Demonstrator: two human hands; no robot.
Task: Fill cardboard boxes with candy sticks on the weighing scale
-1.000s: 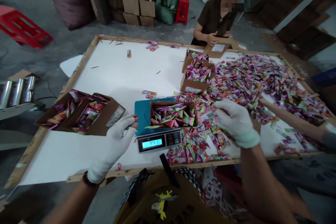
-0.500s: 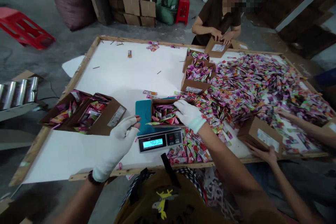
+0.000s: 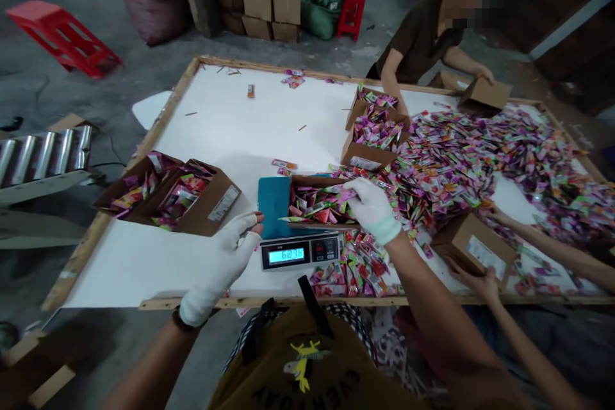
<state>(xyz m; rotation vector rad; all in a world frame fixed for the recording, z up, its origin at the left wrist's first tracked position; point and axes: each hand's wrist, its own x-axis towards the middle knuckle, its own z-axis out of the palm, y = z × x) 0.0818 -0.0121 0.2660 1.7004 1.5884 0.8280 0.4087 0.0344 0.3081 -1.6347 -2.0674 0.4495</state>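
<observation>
An open cardboard box (image 3: 323,227) full of small colourful packets (image 3: 314,202) rests on the teal plate (image 3: 273,208) of a digital scale (image 3: 300,253). My right hand (image 3: 372,205), in a white glove, is at the box's right end, its fingers bent down over the packets; whether they hold one is hidden. Left of the scale, my left hand (image 3: 225,259) hovers above the white table with nothing in it, fingers apart, fingertips bare. Beside it on the left stand two filled boxes (image 3: 206,205).
A large packet heap (image 3: 461,154) covers the table's right side. Two filled boxes (image 3: 368,157) stand near its middle. Across the table, a person (image 3: 418,32) handles a box (image 3: 485,96). Another person's hands hold a box (image 3: 473,250) at right. Wooden edging (image 3: 158,109) rims the table.
The view has shifted, and the scale's reading has changed. My right hand's fingers have curled more at the box. The person opposite has moved a box to the right over the heap.
</observation>
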